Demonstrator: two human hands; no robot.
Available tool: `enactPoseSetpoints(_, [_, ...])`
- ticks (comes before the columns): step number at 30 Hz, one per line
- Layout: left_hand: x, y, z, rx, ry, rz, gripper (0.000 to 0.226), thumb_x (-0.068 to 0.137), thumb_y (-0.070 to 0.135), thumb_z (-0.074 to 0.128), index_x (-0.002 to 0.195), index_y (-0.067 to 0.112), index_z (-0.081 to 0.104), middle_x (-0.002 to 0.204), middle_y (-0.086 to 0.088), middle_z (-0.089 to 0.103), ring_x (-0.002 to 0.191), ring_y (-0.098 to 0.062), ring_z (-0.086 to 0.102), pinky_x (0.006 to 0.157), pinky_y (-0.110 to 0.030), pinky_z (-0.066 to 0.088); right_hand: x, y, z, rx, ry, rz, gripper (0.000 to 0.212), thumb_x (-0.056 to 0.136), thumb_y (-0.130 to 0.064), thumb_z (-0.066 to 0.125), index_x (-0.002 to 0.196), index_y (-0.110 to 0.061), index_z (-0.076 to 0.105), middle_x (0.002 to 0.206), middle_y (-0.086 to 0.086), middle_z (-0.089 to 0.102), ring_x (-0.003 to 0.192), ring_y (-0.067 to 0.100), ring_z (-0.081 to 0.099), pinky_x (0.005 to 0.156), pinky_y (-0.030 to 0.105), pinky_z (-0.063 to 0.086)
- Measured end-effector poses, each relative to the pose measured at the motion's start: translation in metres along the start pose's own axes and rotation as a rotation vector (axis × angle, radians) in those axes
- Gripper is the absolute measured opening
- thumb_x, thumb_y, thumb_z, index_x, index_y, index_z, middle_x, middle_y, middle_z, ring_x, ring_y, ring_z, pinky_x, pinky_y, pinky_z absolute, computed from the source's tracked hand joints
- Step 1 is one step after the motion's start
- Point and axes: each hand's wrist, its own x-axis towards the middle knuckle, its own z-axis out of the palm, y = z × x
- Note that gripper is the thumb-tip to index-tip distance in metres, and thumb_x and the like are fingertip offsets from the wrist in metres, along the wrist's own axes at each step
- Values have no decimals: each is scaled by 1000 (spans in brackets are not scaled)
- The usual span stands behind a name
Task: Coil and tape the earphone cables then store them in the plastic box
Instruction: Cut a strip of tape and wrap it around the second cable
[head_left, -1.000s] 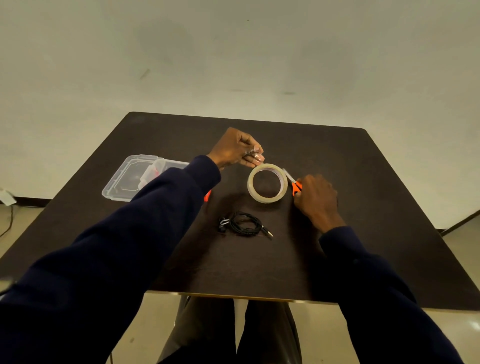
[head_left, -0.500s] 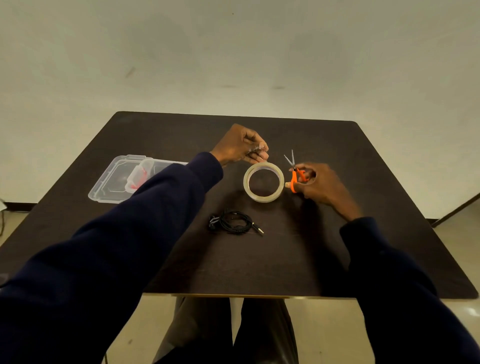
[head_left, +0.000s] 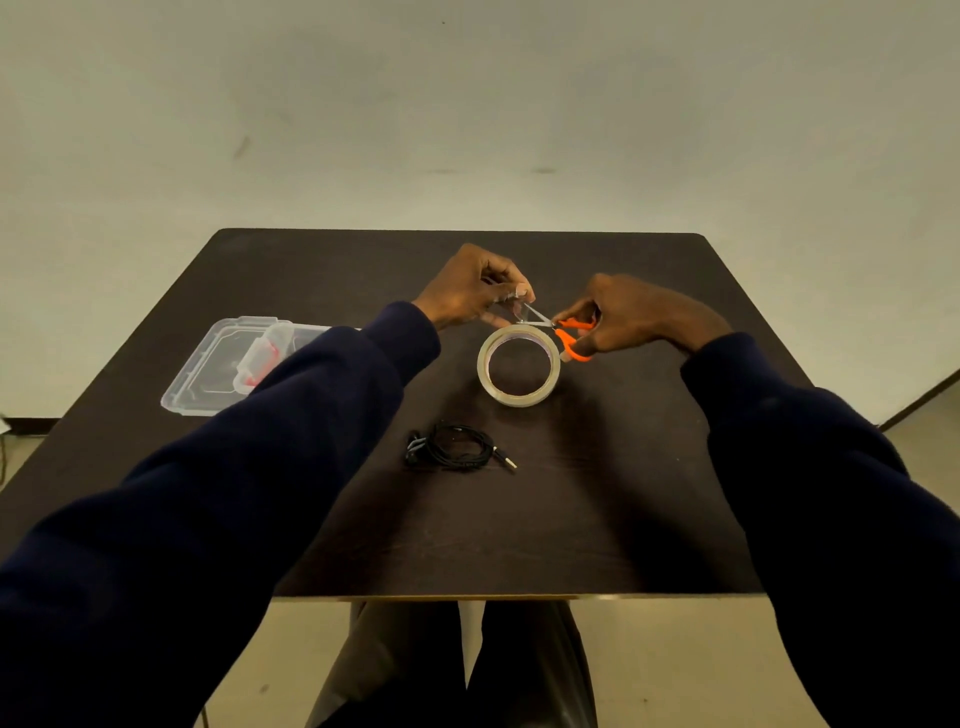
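A roll of clear tape (head_left: 519, 365) lies flat at the middle of the dark table (head_left: 467, 530). My left hand (head_left: 475, 293) pinches the pulled-out tape end just above the roll's far rim. My right hand (head_left: 631, 317) grips orange-handled scissors (head_left: 569, 332), whose open blades straddle the tape strip between the roll and my left fingers. A coiled black earphone cable (head_left: 454, 449) rests on the table nearer to me, its plug pointing right. The clear plastic box (head_left: 208, 374) with a red latch sits at the left, partly hidden by my left sleeve.
The table's near edge (head_left: 519, 596) runs above my legs. A pale floor and wall surround the table. Both dark sleeves stretch across the table's left and right sides.
My right hand picked the scissors up off the table and brought them left to the tape strip. My left hand kept its pinch on the tape end.
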Motion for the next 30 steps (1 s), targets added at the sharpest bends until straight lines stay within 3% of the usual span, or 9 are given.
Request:
enactPoseSetpoints(5, [0, 0, 2, 25, 23, 16, 14, 97, 1, 65, 106, -5, 73, 110, -21, 73, 102, -34, 73, 81, -46, 65, 13, -9, -7, -24, -50, 1, 42, 89, -20, 75, 130, -12, 70, 76, -8, 62, 69, 12, 52, 64, 23, 43])
enactPoseSetpoints(9, [1, -1, 2, 58, 40, 39, 15, 97, 0, 65, 107, -6, 74, 108, -18, 74, 95, -24, 73, 77, -37, 65, 17, -14, -8, -24, -95, 19, 44, 88, -18, 75, 130, -10, 69, 99, 10, 74, 79, 21, 56, 71, 30, 49])
enactPoseSetpoints(11, [2, -1, 2, 79, 43, 53, 15, 97, 0, 66, 107, -6, 74, 104, -14, 75, 91, -18, 73, 75, -31, 64, 18, -15, -8, -37, -100, 17, 45, 89, -18, 75, 132, -11, 68, 97, 6, 71, 79, 19, 57, 69, 27, 47])
enactPoseSetpoints(15, [2, -1, 3, 94, 51, 80, 14, 96, 0, 66, 105, -6, 75, 102, -17, 75, 91, -22, 72, 83, -32, 62, 18, -14, -10, -41, -102, 9, 44, 91, -14, 73, 134, -10, 66, 81, -12, 61, 78, 13, 58, 64, 21, 44])
enactPoseSetpoints(21, [1, 0, 4, 74, 64, 51, 15, 97, 0, 65, 106, -8, 74, 106, -21, 74, 94, -25, 71, 81, -30, 63, 19, -13, -11, -43, -82, 0, 35, 93, -11, 72, 128, -8, 70, 69, -16, 60, 65, 7, 54, 62, 20, 43])
enactPoseSetpoints(27, [1, 2, 5, -37, 71, -2, 13, 98, 4, 65, 105, -2, 73, 111, -24, 72, 90, -25, 72, 73, -43, 66, 18, -11, -12, -39, -48, 2, 32, 91, -12, 74, 123, -9, 73, 72, -17, 62, 64, 8, 51, 62, 22, 42])
enactPoseSetpoints(30, [0, 1, 4, -87, 100, -51, 13, 98, 7, 66, 105, -2, 73, 108, -18, 72, 93, -28, 73, 76, -51, 65, 16, -7, -7, -38, -12, 32, 33, 90, -13, 76, 123, -11, 73, 76, -21, 58, 67, 5, 51, 61, 20, 37])
